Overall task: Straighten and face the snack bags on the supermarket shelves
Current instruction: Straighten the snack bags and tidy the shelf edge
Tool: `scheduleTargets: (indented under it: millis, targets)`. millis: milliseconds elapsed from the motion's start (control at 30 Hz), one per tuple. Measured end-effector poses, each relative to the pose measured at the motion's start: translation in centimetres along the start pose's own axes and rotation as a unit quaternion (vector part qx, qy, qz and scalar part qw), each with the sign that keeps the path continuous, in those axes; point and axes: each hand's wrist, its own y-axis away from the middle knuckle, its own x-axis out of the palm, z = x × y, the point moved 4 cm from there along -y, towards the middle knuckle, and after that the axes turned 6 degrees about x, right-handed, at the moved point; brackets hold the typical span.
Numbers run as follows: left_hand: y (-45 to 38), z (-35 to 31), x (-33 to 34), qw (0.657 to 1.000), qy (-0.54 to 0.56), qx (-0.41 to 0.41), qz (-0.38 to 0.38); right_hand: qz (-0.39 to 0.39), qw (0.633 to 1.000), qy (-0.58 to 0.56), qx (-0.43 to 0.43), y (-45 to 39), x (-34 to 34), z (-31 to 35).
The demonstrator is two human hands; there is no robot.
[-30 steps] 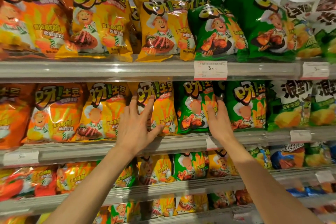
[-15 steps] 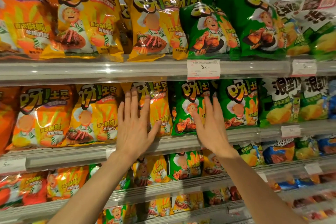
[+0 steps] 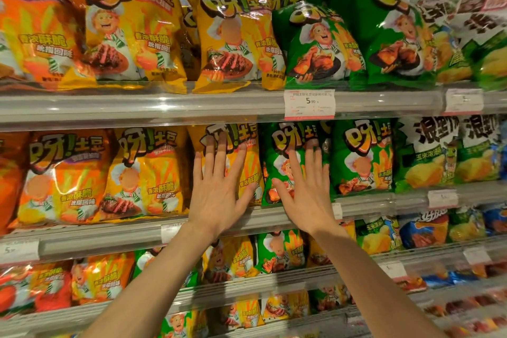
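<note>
Both your hands lie flat with fingers spread, left hand (image 3: 219, 195) on the yellow bag (image 3: 233, 156) and right hand (image 3: 307, 192) on the green bag (image 3: 285, 145), which look squared on the middle shelf (image 3: 109, 236), while the leaning top-shelf bags (image 3: 384, 30) likely remain

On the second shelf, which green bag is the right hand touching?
The left green bag, next to the yellow bags: the right hand lies flat on it. The other green bag is untouched.
</note>
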Motion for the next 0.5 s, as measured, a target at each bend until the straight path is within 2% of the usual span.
scheduleTargets:
  millis: [133,233,367,500]
  targets:
    - [0.1,0.0,-0.7,0.999,0.031,0.001,0.020,0.028,0.999,-0.033,-0.003,-0.1,-0.4,0.0]
    - [0.3,0.5,-1.9,0.994,0.107,0.007,0.021,0.032,0.990,-0.136,0.001,-0.2,-1.7,-0.1]
    - [1.3,1.6,-3.9,0.976,0.218,-0.014,-0.021,-0.055,0.975,-0.213,0.031,0.8,-3.5,-0.3]
    - [3.0,2.1,-5.6,0.966,0.251,-0.050,-0.048,-0.118,0.959,-0.250,0.067,2.1,-4.2,-0.5]
